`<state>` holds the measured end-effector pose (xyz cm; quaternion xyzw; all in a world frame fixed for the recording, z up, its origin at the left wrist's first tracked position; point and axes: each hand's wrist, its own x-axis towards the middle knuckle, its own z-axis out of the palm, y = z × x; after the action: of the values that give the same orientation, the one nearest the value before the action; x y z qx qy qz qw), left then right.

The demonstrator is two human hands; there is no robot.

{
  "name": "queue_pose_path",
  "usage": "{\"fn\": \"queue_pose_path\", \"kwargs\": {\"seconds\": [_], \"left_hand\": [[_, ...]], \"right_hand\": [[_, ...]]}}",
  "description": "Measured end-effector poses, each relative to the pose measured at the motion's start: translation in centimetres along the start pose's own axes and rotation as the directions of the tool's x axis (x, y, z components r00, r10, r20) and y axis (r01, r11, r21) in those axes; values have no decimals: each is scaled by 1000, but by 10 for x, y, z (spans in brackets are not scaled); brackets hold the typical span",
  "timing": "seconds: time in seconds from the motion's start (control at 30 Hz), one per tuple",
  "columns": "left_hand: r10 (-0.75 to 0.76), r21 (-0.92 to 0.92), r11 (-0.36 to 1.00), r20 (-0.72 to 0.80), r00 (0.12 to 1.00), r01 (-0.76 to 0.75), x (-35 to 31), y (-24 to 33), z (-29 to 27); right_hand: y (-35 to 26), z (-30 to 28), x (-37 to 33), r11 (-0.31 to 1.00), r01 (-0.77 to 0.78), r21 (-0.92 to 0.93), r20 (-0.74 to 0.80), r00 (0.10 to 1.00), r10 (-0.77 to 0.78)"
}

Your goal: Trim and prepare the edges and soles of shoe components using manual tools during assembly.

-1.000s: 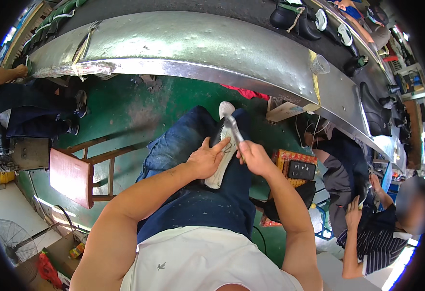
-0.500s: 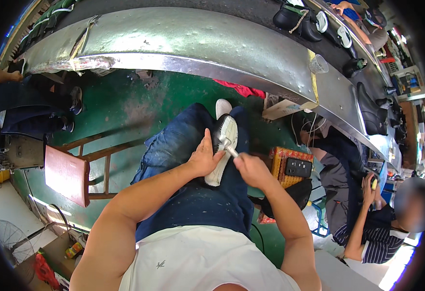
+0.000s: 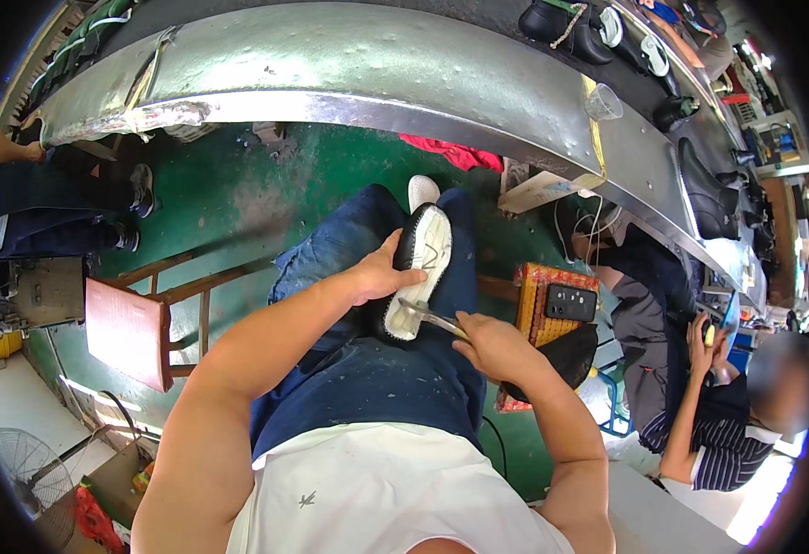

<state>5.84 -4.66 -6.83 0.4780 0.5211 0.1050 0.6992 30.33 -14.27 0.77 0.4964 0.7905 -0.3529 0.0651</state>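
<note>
A black shoe with a white sole point(image 3: 430, 245) lies sole up across my thighs, its toe pointing away from me. A dark curved mark shows on the sole. My left hand point(image 3: 374, 277) grips the shoe from its left side, the thumb on the sole and the other fingers partly hidden along the edge. In my right hand point(image 3: 497, 343) is the handle of a hammer point(image 3: 439, 320). The hammer's metal head is at the heel part of the sole, apparently touching it.
A long metal bench point(image 3: 349, 69) with shoes along its far side runs ahead. On the left stands a wooden stool point(image 3: 127, 332). A woven-topped seat point(image 3: 533, 319) to the right bears a black phone point(image 3: 570, 309). A co-worker point(image 3: 727, 406) sits further right.
The hammer has moved from the middle of the sole down to the heel part, nearer to me. My left hand has shifted slightly up and left, its thumb now lying over the sole.
</note>
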Motion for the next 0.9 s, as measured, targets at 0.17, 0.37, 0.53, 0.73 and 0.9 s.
{"fn": "queue_pose_path", "kwargs": {"seconds": [0.17, 0.37, 0.53, 0.73, 0.9], "left_hand": [[25, 64, 998, -91, 996, -19, 9, -15, 1], [-69, 138, 987, -129, 989, 87, -15, -9, 11], [193, 108, 972, 142, 971, -209, -34, -77, 12], [156, 377, 915, 3, 988, -145, -26, -65, 31], [132, 259, 961, -117, 984, -98, 3, -26, 4]], "right_hand": [[8, 13, -9, 998, 54, 35, -27, 998, -54], [17, 13, -24, 947, -162, 278, 154, 980, 123], [23, 17, -26, 712, -380, 591, 134, 916, 377], [34, 60, 18, 715, -61, 697, -216, 932, 290], [56, 98, 27, 482, -28, 876, -173, 914, 367]]}}
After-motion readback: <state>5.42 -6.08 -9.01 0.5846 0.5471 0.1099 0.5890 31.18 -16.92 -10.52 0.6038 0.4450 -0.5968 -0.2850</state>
